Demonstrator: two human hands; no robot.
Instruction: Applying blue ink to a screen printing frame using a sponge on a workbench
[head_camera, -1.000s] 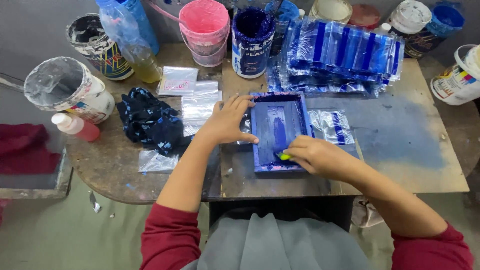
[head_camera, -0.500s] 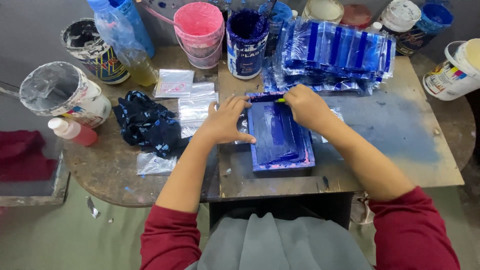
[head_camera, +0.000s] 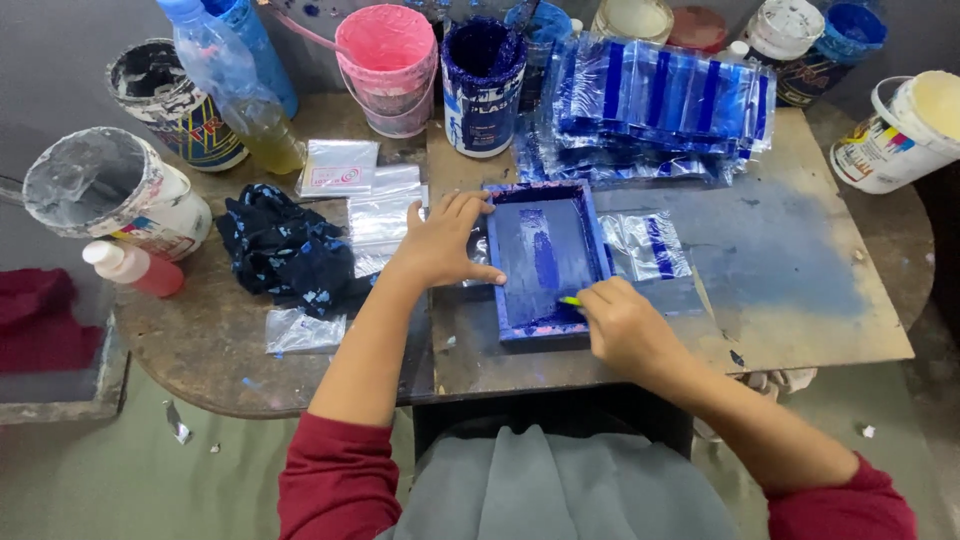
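Blue frame (head_camera: 545, 262) steadied at left edge by left hand (head_camera: 440, 245).

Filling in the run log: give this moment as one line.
left hand: steadies blue screen frame | right hand: grips yellow-handled squeegee at frame's near end | printed plastic bag: beside frame

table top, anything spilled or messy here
Yes: a broad blue ink stain smears the board right of the blue frame, and an ink-spotted dark rag lies crumpled to its left.
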